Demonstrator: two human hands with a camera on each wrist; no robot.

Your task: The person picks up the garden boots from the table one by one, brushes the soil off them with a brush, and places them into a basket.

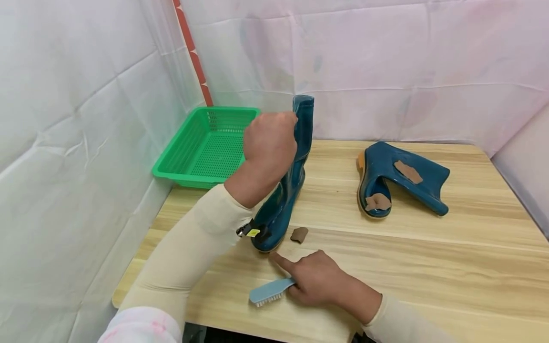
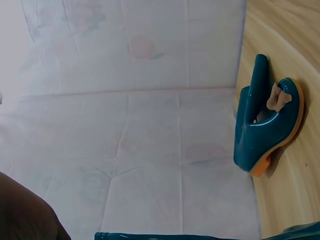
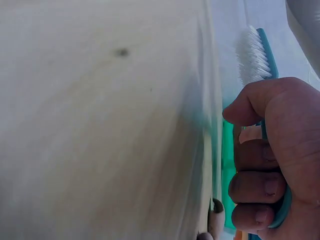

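Note:
My left hand grips the shaft of a dark teal rubber boot, which stands upright on the table with its toe toward me. Only the boot's edge and part of the left hand show in the left wrist view. My right hand holds a blue scrub brush with white bristles, fingers curled round its handle in the right wrist view. Its index finger stretches out to the boot's toe. Beside that toe lies a small brown patch on the wood.
A second teal boot lies on its side at the right, with brown patches on its shaft and toe. At the back left is a green plastic basket. White cloth sheets hang behind the wooden table.

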